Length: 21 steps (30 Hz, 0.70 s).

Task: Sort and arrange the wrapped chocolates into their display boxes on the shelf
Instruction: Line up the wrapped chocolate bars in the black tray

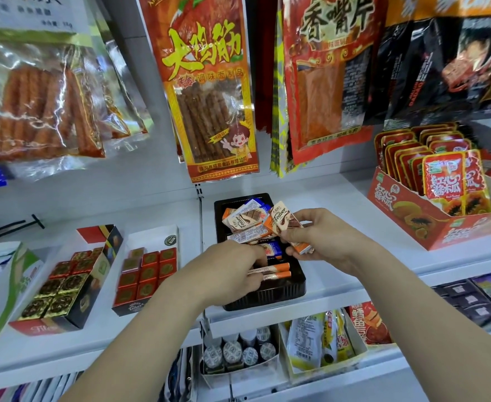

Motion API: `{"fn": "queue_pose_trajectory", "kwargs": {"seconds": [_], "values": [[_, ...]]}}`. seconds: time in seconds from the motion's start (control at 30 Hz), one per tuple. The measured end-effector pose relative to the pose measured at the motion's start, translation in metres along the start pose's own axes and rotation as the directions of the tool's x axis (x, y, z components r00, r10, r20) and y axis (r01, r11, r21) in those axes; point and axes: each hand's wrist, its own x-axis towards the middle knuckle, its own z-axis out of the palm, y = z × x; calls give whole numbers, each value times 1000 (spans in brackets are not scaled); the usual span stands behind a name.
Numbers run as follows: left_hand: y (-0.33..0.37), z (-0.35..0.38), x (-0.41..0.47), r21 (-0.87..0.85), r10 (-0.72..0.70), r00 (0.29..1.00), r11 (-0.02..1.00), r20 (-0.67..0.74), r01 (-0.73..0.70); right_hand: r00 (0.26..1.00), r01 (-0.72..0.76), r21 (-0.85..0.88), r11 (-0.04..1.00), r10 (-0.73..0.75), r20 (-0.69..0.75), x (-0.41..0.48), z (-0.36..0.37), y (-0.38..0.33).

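The person's bare left hand (pixel 232 274) and bare right hand (pixel 319 239) show, each with a bare forearm behind it. Back from the fingers (pixel 311 216), the skin runs smooth and uncovered over knuckles and wrists. The slim left forearm (pixel 151 338) and right forearm (pixel 427 309) carry on unclothed away from the fingers, broadening until the lower edge of the view cuts them off. The fingernails are too small to make out.

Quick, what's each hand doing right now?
Left hand: closed, gripping two orange-tipped bars in the black tray.
Right hand: closed, holding wrapped chocolates above it.
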Motion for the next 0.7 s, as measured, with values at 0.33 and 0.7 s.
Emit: {"fn": "queue_pose_trajectory", "kwargs": {"seconds": [0.33,0.7], "values": [[-2,-4,-4,-278,-132,990,950,43,139,996,84,-111,990,-85,-5,-4,7,0],[-18,-4,-4,-824,-305,943,562,-131,67,982,187,-156,970,-181,54,-13,8,-7]]}}
